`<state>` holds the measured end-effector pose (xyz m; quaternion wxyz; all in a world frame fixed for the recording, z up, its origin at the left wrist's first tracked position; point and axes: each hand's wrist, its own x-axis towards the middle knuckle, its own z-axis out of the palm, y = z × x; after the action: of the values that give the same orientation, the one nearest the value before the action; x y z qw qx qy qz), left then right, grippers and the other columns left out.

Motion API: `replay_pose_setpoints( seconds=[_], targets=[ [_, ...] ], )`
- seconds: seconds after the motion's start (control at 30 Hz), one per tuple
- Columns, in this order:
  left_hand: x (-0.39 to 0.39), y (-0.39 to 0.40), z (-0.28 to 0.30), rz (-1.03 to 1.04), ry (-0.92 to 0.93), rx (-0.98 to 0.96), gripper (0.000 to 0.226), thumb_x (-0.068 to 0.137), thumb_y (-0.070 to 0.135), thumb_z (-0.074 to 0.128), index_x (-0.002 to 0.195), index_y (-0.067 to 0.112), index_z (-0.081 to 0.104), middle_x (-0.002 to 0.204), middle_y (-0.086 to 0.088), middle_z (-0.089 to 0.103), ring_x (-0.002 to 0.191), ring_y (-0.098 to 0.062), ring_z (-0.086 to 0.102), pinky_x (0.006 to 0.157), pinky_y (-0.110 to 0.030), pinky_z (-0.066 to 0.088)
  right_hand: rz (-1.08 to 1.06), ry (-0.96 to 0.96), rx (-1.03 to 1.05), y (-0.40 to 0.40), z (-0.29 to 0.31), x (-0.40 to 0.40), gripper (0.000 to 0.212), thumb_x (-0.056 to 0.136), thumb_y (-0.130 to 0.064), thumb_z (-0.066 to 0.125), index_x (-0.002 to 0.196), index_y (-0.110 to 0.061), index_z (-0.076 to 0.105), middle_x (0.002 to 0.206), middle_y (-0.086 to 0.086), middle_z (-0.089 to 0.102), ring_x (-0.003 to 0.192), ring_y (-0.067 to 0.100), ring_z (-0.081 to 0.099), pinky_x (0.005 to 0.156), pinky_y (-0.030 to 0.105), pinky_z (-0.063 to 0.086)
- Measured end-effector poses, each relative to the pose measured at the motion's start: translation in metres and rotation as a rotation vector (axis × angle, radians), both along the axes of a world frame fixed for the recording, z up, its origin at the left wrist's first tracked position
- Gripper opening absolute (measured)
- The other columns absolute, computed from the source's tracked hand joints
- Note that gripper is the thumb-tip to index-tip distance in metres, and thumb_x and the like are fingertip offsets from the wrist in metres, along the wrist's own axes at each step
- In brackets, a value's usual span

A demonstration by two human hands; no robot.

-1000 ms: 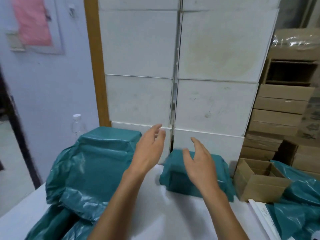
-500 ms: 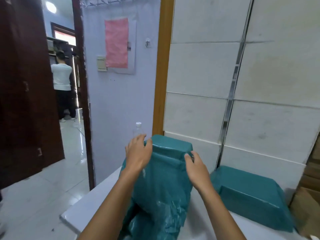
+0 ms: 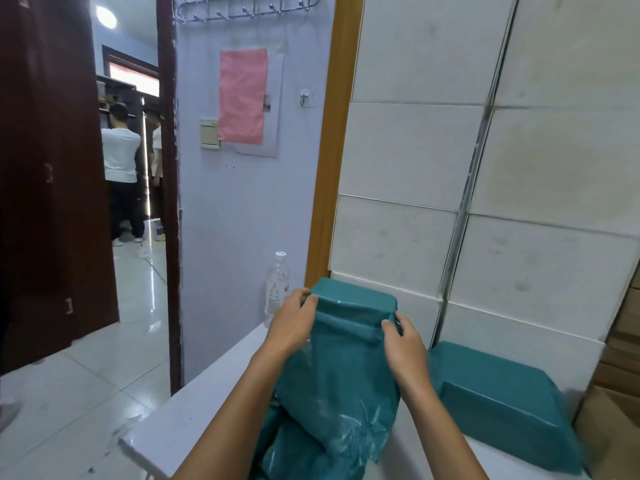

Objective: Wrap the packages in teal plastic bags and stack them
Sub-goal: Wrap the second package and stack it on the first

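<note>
A box-shaped package in a teal plastic bag (image 3: 349,306) stands at the back of the white table (image 3: 194,407), its loose bag end (image 3: 339,403) hanging toward me. My left hand (image 3: 292,323) grips the package's upper left edge. My right hand (image 3: 403,344) pinches the bag at the upper right edge. A second wrapped teal package (image 3: 502,403) lies flat on the table to the right, apart from my hands.
A clear water bottle (image 3: 277,285) stands behind the package by the lilac wall. Stacked white boxes (image 3: 485,202) rise behind the table. Cardboard boxes (image 3: 616,410) sit at the far right. A doorway on the left shows two people (image 3: 121,168) standing.
My view swung left from the flat package to the tall one. Both hands moved from over the flat package onto the tall package's top edges and closed on it.
</note>
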<state>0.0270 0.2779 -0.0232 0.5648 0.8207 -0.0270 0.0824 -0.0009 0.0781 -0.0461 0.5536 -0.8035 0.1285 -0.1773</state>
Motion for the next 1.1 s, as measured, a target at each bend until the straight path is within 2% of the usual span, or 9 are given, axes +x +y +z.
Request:
replay_pose_setpoints(
  seconds=[0.17,0.27,0.4,0.47,0.53,0.73,0.83,1.0,1.1],
  targets=[
    [-0.025,-0.029,0.018,-0.049,-0.126,-0.052,0.035,0.111,0.039,0.038,0.141,0.031,0.056,0.131,0.012,0.06,0.118,-0.012,0.054,0.097,-0.031,0.038,-0.056,-0.1,0.022,-0.033,0.012,-0.029,0.064,0.09,-0.057,0.049,0.149,-0.032,0.055,0.15,-0.008,0.059,0.134,0.022,0.057,0.113,0.051,0.047],
    [-0.043,-0.058,0.027,-0.134,-0.163,-0.11,0.03,0.11,0.038,0.039,0.131,0.034,0.061,0.123,0.016,0.065,0.116,-0.011,0.059,0.095,-0.033,0.042,-0.119,-0.175,0.027,-0.061,0.022,-0.061,0.057,0.093,-0.05,0.052,0.147,-0.03,0.058,0.143,-0.008,0.065,0.129,0.021,0.061,0.111,0.05,0.048],
    [-0.073,-0.105,0.025,-0.233,-0.183,-0.102,0.039,0.11,0.042,0.038,0.141,0.032,0.058,0.135,0.012,0.064,0.124,-0.012,0.057,0.102,-0.035,0.044,-0.216,-0.236,0.038,-0.105,0.026,-0.116,0.042,0.1,-0.041,0.055,0.14,-0.033,0.062,0.13,-0.01,0.07,0.117,0.017,0.066,0.105,0.048,0.053],
    [-0.091,-0.129,0.017,-0.29,-0.167,-0.11,0.043,0.107,0.046,0.038,0.144,0.034,0.056,0.14,0.011,0.063,0.128,-0.013,0.058,0.112,-0.042,0.046,-0.259,-0.237,0.056,-0.127,0.022,-0.143,0.04,0.102,-0.039,0.055,0.14,-0.032,0.063,0.129,-0.009,0.071,0.117,0.017,0.066,0.105,0.045,0.053],
    [-0.112,-0.15,0.003,-0.328,-0.141,-0.11,0.044,0.107,0.047,0.039,0.146,0.033,0.054,0.143,0.01,0.062,0.13,-0.014,0.057,0.115,-0.045,0.046,-0.285,-0.243,0.091,-0.145,0.017,-0.168,0.039,0.104,-0.032,0.056,0.142,-0.028,0.063,0.132,-0.008,0.07,0.121,0.017,0.064,0.108,0.045,0.05],
    [-0.162,-0.187,-0.052,-0.346,-0.073,-0.039,0.041,0.11,0.039,0.042,0.149,0.033,0.051,0.145,0.011,0.058,0.134,-0.014,0.054,0.11,-0.034,0.041,-0.363,-0.132,0.121,-0.175,-0.028,-0.222,0.048,0.098,-0.042,0.056,0.145,-0.033,0.06,0.138,-0.012,0.065,0.128,0.017,0.06,0.112,0.049,0.047],
    [-0.174,-0.187,-0.082,-0.32,-0.042,-0.041,0.039,0.108,0.035,0.046,0.147,0.032,0.053,0.148,0.005,0.061,0.134,-0.015,0.057,0.116,-0.042,0.045,-0.354,-0.092,0.14,-0.175,-0.057,-0.233,0.043,0.101,-0.034,0.056,0.143,-0.03,0.059,0.136,-0.007,0.066,0.126,0.02,0.06,0.11,0.048,0.048],
    [-0.195,-0.169,-0.108,-0.288,-0.01,0.071,0.039,0.107,0.033,0.049,0.146,0.034,0.049,0.148,0.005,0.058,0.129,-0.02,0.06,0.107,-0.049,0.053,-0.305,-0.037,0.11,-0.167,-0.082,-0.237,0.026,0.102,-0.024,0.057,0.125,-0.036,0.057,0.127,-0.006,0.067,0.12,0.018,0.062,0.104,0.044,0.051],
    [-0.2,-0.156,-0.121,-0.312,-0.021,0.184,0.052,0.101,0.032,0.051,0.151,0.042,0.042,0.154,0.011,0.053,0.13,-0.018,0.06,0.104,-0.048,0.054,-0.27,0.023,0.059,-0.162,-0.094,-0.237,0.026,0.102,-0.024,0.056,0.126,-0.034,0.054,0.123,-0.005,0.066,0.111,0.015,0.063,0.093,0.037,0.049]
  ],
)
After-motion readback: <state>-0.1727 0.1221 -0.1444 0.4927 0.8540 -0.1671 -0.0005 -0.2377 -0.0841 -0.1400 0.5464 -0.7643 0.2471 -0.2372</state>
